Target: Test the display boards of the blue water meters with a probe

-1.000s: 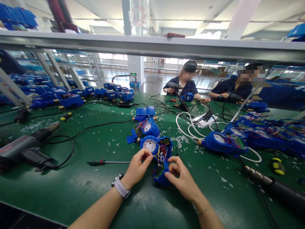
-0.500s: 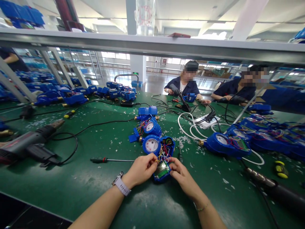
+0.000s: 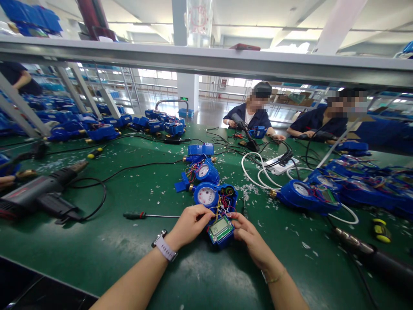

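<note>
A blue water meter point(image 3: 206, 194) with a round white dial lies open in front of me, thin coloured wires point(image 3: 221, 207) spilling from its compartment. Those wires run to a blue display housing point(image 3: 222, 243), whose green circuit board carries a small grey screen point(image 3: 220, 228). My left hand point(image 3: 192, 224) is closed at the housing's upper left, thumb and forefinger pinched on the wires. At the right edge, my right hand point(image 3: 247, 234) grips the housing with bent fingers, its fingertips close to the wires. The exact contact under the fingertips is partly hidden.
A screwdriver point(image 3: 151, 215) lies left of the meter, and a heat gun point(image 3: 45, 193) farther left. Behind stands another blue meter point(image 3: 203, 170). More meters point(image 3: 306, 193) and a white power strip point(image 3: 280, 164) are at right. Two co-workers sit across the table.
The display housing has tilted, so its screen now faces me more plainly. My left fingers have shifted slightly up and away from the board; my right hand stays at the edge.
</note>
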Available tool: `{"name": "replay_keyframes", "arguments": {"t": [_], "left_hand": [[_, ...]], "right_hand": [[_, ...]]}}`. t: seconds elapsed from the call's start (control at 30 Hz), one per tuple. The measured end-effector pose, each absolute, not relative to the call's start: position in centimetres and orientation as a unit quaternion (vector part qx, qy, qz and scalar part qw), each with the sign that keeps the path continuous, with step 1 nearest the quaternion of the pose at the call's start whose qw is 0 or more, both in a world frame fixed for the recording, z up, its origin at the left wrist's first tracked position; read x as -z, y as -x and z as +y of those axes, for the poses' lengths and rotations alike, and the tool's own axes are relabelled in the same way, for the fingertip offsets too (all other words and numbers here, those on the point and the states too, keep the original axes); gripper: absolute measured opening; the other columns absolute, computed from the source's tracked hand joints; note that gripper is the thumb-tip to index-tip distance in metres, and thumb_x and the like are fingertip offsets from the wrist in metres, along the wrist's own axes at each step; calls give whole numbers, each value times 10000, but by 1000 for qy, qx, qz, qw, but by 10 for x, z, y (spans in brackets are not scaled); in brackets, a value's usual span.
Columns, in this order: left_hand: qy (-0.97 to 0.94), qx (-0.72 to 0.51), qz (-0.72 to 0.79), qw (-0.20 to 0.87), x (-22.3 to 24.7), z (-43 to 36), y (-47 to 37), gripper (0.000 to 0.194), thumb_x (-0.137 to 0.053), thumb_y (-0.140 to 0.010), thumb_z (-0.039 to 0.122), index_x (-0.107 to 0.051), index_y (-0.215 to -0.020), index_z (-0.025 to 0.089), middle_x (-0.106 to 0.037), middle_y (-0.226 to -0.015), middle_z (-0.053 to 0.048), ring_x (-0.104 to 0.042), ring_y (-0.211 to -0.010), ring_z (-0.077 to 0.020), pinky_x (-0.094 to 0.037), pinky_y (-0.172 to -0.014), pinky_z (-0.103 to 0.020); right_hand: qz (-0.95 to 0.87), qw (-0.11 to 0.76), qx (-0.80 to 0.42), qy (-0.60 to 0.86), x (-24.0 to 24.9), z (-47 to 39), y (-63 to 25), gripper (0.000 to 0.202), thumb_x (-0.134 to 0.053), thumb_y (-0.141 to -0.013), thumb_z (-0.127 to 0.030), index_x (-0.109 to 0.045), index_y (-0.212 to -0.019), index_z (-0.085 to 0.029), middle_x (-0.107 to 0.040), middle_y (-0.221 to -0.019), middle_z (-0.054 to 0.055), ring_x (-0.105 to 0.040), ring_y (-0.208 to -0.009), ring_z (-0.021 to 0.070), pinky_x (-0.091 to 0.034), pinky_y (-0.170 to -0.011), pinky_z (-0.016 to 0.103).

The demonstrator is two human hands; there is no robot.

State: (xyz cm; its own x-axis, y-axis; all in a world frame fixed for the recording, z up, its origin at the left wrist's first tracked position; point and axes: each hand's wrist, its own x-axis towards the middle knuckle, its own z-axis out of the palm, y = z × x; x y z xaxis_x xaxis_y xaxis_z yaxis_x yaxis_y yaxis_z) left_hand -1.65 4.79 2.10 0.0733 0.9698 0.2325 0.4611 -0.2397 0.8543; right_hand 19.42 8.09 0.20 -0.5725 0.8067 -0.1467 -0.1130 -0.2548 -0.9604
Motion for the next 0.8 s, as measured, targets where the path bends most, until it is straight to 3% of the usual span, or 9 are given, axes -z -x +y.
{"name": "replay_keyframes", "arguments": {"t": [0.27,0.47,0.8], "left_hand": [[-630,-430,526,377,-20,50,16,244,-548,-852,278,-745,-849,134,-735,-810,-72,-622,-714,-165,-465,-682,-259],[-599,-429,508,447,-15,51,15,296,-556,-825,307,-736,-932,98,-740,-823,-96,-579,-594,-128,-472,-594,-249],[-571,-430,493,497,-13,51,13,284,-597,-778,273,-741,-958,107,-739,-826,-97,-601,-651,-143,-491,-630,-264]], "right_hand": [[-451,353,-737,359,-6,80,-195,348,-638,-697,-298,-617,-1033,-210,-660,-892,13,-558,-765,167,-397,-674,251],[-410,385,-747,356,-2,85,-194,306,-668,-688,-329,-649,-969,-210,-656,-904,18,-568,-773,182,-440,-692,282],[-363,410,-756,359,2,87,-193,275,-673,-651,-301,-657,-910,-213,-662,-868,15,-595,-794,211,-479,-713,328]]}}
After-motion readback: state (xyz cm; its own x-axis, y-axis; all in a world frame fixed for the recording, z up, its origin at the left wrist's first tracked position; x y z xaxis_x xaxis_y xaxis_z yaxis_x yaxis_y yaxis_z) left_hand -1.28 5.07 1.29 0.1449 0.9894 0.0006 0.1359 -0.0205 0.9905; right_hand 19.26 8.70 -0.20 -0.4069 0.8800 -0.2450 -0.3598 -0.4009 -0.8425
